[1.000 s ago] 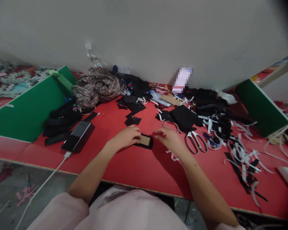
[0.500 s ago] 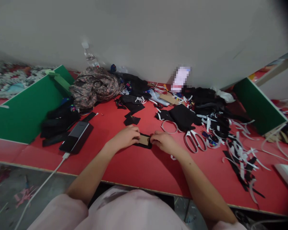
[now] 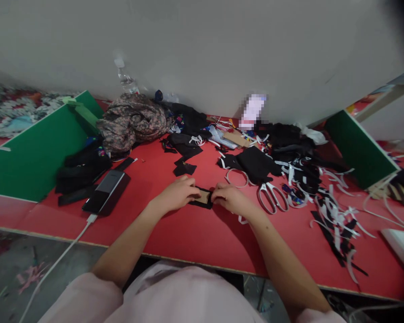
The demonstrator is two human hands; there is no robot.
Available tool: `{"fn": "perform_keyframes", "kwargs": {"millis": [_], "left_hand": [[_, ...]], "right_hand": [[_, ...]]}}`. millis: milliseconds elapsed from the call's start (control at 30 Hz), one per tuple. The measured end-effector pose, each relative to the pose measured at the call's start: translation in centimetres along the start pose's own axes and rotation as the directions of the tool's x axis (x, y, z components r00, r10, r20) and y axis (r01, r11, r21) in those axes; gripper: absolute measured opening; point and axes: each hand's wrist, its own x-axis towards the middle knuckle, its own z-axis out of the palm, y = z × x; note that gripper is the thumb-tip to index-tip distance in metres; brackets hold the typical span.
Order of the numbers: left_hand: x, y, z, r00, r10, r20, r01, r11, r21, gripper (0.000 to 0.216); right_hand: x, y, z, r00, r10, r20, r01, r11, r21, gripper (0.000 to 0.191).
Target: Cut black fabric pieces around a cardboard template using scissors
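Note:
Between my hands, a small tan card (image 3: 202, 197) lies on a piece of black fabric (image 3: 205, 205) on the red table. My left hand (image 3: 182, 193) has its fingers curled onto the left end of the fabric and card. At the right end, my right hand (image 3: 228, 198) pinches the fabric's edge. Both hands rest low at the tabletop. Right of them lie white-handled scissors (image 3: 272, 197) and a pale ring-shaped band (image 3: 237, 178). Small black fabric pieces (image 3: 185, 168) sit just beyond my left hand.
A phone-like device (image 3: 107, 192) with a white cable lies left. Patterned cloth (image 3: 134, 121) is heaped behind it, near a plastic bottle (image 3: 126, 78). Black fabric (image 3: 257, 163) and white strips (image 3: 336, 220) cover the right side. Green dividers (image 3: 30, 157) stand at both sides.
My left fingers have shifted slightly over the card's left end. The fabric, card and right hand stay nearly in place.

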Motion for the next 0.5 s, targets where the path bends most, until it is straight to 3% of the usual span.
{"fn": "perform_keyframes", "kwargs": {"millis": [133,333,500], "left_hand": [[-0.02,0.37,-0.09,1.000,0.002,0.008,-0.002,0.999,0.037,0.026],[0.04,0.24,-0.03,1.000,0.008,0.021,-0.009,0.999,0.047,0.028],[-0.02,0.51,-0.13,0.999,-0.005,0.040,0.001,0.996,0.093,0.031]], "right_hand": [[0.23,-0.22,0.35,1.000,-0.013,-0.015,0.013,0.998,-0.054,0.017],[0.16,-0.22,-0.34,0.998,-0.040,-0.057,0.040,0.999,-0.005,0.015],[0.01,0.43,-0.32,0.999,-0.050,0.005,0.050,0.999,-0.017,0.013]]}}
